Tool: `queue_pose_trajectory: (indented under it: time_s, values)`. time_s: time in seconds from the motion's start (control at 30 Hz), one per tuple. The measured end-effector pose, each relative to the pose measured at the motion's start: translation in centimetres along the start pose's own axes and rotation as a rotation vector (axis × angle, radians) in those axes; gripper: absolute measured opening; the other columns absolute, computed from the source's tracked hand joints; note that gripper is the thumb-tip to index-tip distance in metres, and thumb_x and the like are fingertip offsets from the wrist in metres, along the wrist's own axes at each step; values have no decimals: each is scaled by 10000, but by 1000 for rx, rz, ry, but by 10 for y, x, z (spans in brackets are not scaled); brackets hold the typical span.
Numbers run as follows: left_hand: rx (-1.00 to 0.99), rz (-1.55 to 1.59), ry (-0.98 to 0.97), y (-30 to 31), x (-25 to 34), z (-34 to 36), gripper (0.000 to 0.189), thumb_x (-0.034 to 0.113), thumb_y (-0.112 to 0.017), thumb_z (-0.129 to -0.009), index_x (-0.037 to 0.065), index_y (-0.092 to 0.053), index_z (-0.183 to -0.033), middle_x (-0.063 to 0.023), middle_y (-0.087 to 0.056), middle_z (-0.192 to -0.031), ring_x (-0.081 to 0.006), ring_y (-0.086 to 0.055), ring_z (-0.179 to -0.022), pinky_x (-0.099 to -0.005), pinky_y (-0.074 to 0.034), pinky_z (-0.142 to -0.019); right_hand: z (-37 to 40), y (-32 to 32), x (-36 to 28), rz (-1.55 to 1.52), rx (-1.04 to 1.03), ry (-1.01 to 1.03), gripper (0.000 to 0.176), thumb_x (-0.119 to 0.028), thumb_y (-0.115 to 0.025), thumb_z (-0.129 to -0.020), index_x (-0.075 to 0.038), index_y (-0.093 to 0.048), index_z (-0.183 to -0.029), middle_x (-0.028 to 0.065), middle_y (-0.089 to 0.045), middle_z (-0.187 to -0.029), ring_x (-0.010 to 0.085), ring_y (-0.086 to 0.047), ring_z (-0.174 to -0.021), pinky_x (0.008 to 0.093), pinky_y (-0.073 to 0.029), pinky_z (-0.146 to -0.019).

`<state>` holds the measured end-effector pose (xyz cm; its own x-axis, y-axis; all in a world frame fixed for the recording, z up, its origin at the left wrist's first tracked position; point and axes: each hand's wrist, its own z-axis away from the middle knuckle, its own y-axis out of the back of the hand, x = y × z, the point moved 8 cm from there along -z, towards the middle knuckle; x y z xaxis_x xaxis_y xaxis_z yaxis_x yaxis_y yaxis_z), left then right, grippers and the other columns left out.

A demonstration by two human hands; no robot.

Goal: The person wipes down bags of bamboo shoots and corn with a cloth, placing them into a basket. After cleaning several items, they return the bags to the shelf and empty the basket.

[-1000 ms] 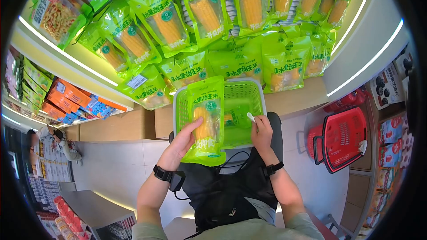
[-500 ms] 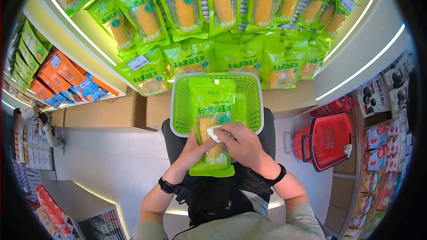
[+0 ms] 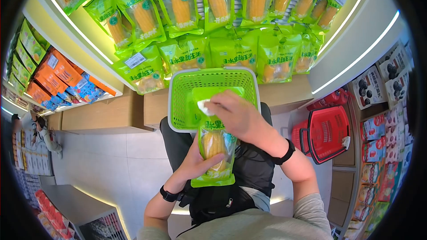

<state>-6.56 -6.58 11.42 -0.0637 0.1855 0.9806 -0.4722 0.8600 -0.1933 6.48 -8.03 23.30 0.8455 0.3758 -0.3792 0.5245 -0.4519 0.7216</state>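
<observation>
A green corn package with a clear window lies over my lap, its top end reaching over the green basket with a pale rim. My left hand grips the package by its left side, the thumb across the window. Pinched in my right hand is a crumpled white cloth or tissue, which is over the upper part of the package. Part of the package's printed top is hidden behind my right hand.
Rows of green corn packages fill the shelf ahead. A red basket stands on the floor at the right. Orange packets are on the left shelf, and a person is at the far left.
My right hand has moved up the package with the white cloth, from the window to near the top. My left hand and the package have shifted slightly downward.
</observation>
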Motion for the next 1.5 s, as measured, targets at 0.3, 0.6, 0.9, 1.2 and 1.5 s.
queue_pose_trajectory:
  time_s: [0.3, 0.6, 0.9, 1.2, 1.5]
  values:
    - [147, 149, 4, 15, 7, -6, 609, 249, -559, -1066, 39, -270, -1559, -100, -506, -1445, -168, -513, -1308, -353, -435, -1090, 30, 1, -20, -55, -47, -102, 380, 19, -678, -744, 1, -682, -1124, 116, -629, -1044, 305, -633, -914, 363, -548, -778]
    - [332, 429, 245, 34, -13, -10, 590, 450, -288, -1126, 15, -364, -1517, -139, -538, -1434, -221, -554, -1302, -383, -445, -1117, 57, -14, -65, -27, -154, 103, 441, -101, -679, -739, 27, -648, -1159, 105, -607, -1103, 282, -634, -942, 359, -562, -783]
    - [366, 573, 217, 23, 7, -19, 613, 523, -291, -1105, 56, -427, -1479, -130, -616, -1337, -245, -611, -1225, -415, -478, -1066, 49, -28, -75, 2, -204, 128, 403, -109, -692, -737, 40, -662, -1110, 97, -600, -1073, 239, -607, -955, 330, -542, -808]
    - [362, 547, 234, 16, -6, -26, 617, 518, -261, -1110, 50, -410, -1484, -137, -549, -1431, -269, -556, -1316, -462, -436, -1128, 75, -25, -78, -37, -283, 249, 286, -130, -692, -753, 13, -683, -1000, 56, -587, -1028, 193, -590, -965, 303, -527, -817]
    - [342, 696, 228, 19, -16, -28, 617, 507, -260, -1112, 29, -437, -1460, -160, -590, -1375, -283, -613, -1245, -464, -489, -1081, 50, 8, -16, 12, -43, 72, 311, -94, -686, -766, 14, -660, -1056, 78, -608, -1022, 252, -624, -896, 355, -549, -773]
